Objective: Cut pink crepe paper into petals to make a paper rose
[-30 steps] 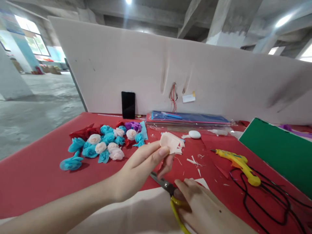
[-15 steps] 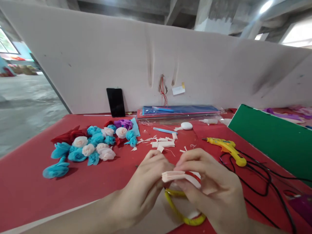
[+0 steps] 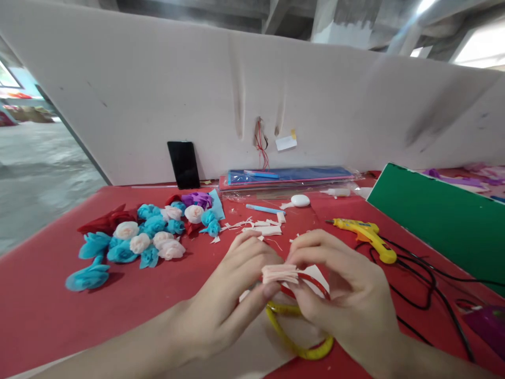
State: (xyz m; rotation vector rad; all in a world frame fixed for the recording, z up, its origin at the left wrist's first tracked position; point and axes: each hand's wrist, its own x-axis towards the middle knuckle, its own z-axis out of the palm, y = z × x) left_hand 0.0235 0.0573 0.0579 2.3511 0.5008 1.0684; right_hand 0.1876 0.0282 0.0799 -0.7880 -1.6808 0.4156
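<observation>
Between my two hands is a small pleated stack of pale pink crepe paper (image 3: pixel 279 273). My left hand (image 3: pixel 240 289) pinches its left side, thumb tip pressed to the lower edge. My right hand (image 3: pixel 343 289) grips the right end, fingertips above and thumb below. Under the hands lie what look like scissors, with a yellow-wrapped handle loop (image 3: pixel 302 345) and a red loop (image 3: pixel 317 284) showing behind the right fingers; their blades are hidden. Whether my right hand touches the red loop, I cannot tell.
Blue, pink, red and purple paper flowers (image 3: pixel 153 226) lie at left. Paper scraps (image 3: pixel 268 230) and a light-blue pen-like stick (image 3: pixel 264 209) lie ahead. At right are a yellow glue gun (image 3: pixel 363 231) with black cords and a green board (image 3: pixel 437 226). A phone (image 3: pixel 183 164) leans on the back panel.
My left thumb has come forward onto the paper's lower edge. The paper stack is turned and sits slightly higher, and more of the red loop shows. The view has shifted slightly.
</observation>
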